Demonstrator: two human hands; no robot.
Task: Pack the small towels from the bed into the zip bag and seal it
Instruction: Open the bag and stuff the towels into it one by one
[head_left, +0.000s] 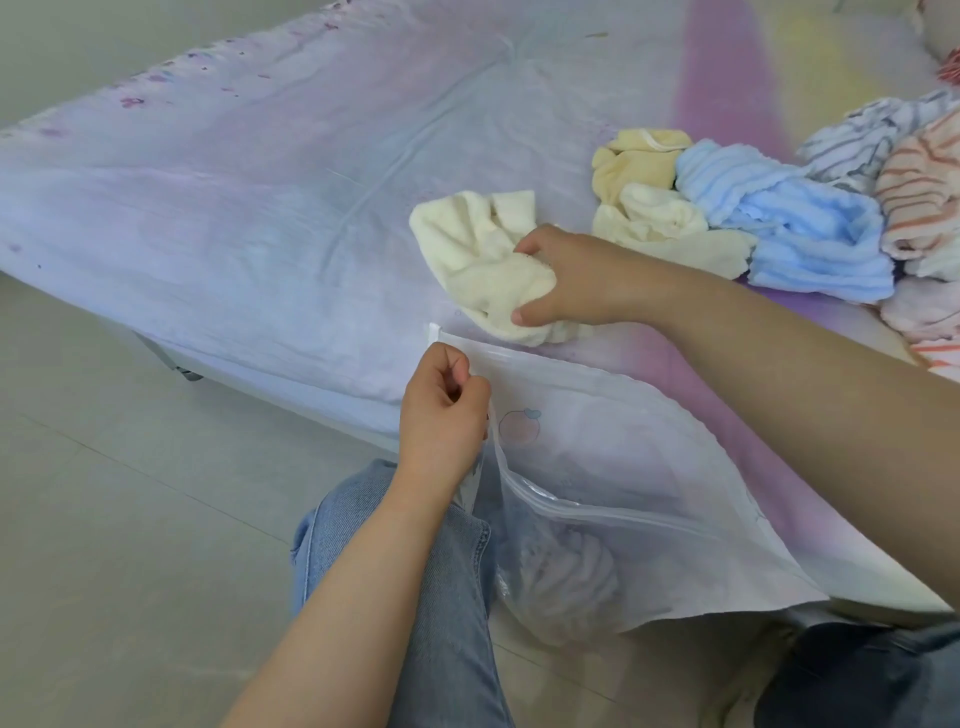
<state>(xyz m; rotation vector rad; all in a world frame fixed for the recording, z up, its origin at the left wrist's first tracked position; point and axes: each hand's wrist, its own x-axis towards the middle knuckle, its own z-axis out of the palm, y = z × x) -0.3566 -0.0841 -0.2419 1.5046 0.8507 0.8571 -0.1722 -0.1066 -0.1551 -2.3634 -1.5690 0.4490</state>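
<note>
Zip bag (623, 467): lying half on the bed's (234, 208) near edge and half hanging off it over the person's knees, its mouth gaping toward the upper left, one pale towel already showing through the plastic at the bottom.
Left hand (441, 410): hanging at the bag's left corner, arm reaching up from below, wrist bent, grip pressed together on the near lip of the mouth and lifting it away from the far lip.
Bag mouth: running its long axis from that pinched corner down and to the right, along the white zip strip (623, 512).
Cream towel (483, 260): being bunched on the sheet just above the mouth's left end, touching the bed.
Right hand (566, 275): coming in from the right, forearm crossing over the bag, palm down, grip curling around the cream towel's near side, thumb underneath.
Key relation: the opening is lying just below and slightly left of the right hand, so this looks like a short pull toward the body into the gap.
Towel pile (779, 223): sitting well to the right, yellow, cream, blue and striped pieces heaped touching one another, not yet packed.
</note>
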